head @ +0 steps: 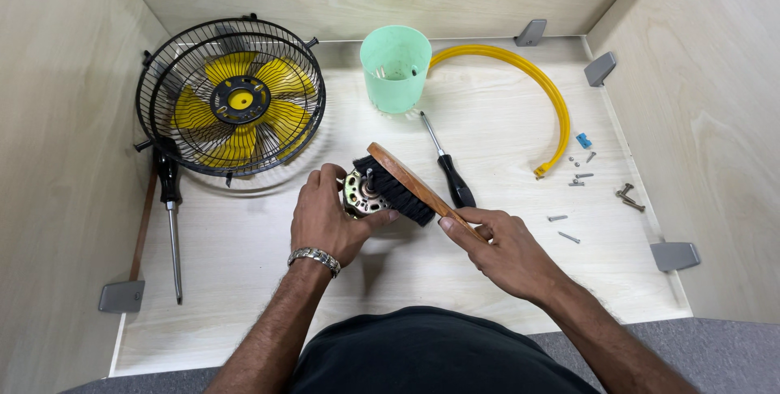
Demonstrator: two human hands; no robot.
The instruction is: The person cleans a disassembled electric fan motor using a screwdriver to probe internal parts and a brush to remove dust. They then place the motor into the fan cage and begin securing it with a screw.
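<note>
Brushing was under way: left hand [325, 217] clamped the small motor [360, 195], right hand [505, 248] gripped the wooden brush [404, 186], bristles touching it; turning the motor probably came next.

Plywood tabletop [504, 118]: fan [231, 97], green cup [396, 67], yellow hoop [544, 85], 2 screwdrivers [445, 162], screws [578, 179].

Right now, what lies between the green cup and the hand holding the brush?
In the head view, a black-handled screwdriver lies on the board between the green cup and the right hand, beside the brush.
</note>
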